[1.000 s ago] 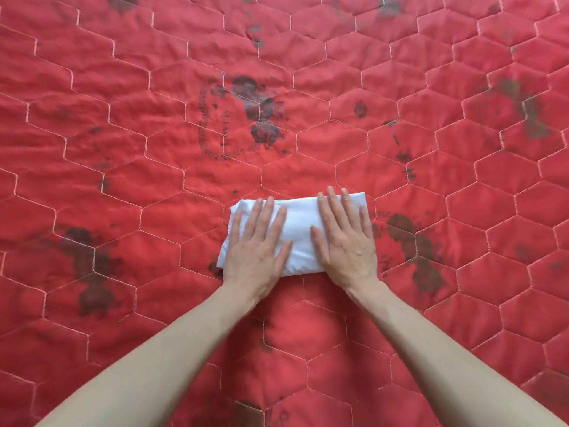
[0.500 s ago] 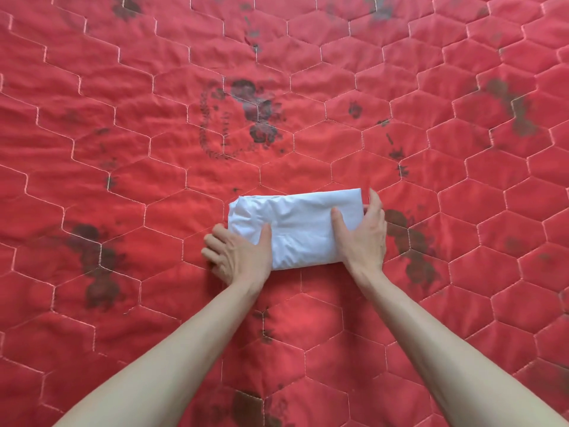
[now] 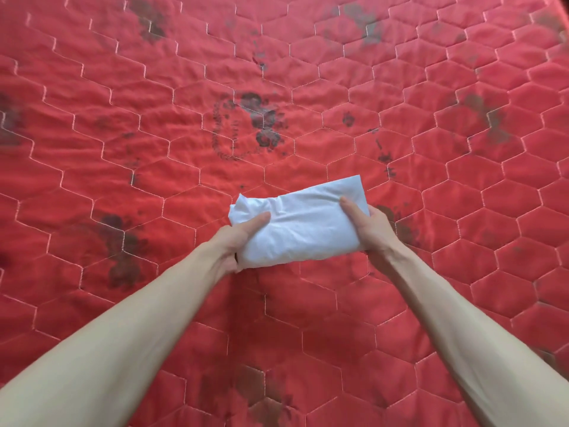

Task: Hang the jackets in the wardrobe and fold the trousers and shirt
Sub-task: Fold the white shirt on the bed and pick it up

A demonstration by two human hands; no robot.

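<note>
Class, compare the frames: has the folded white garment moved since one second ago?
Yes. The folded white garment no longer lies pressed flat on the red quilt; the left hand and right hand grip its ends, and it looks lifted, tilted up rightward.

White folded shirt [image 3: 300,224], compact bundle, tilted, right end higher

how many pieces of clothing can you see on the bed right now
1: a folded white garment, held at its ends between the left hand and right hand above the red quilt. No others are in view.
</note>
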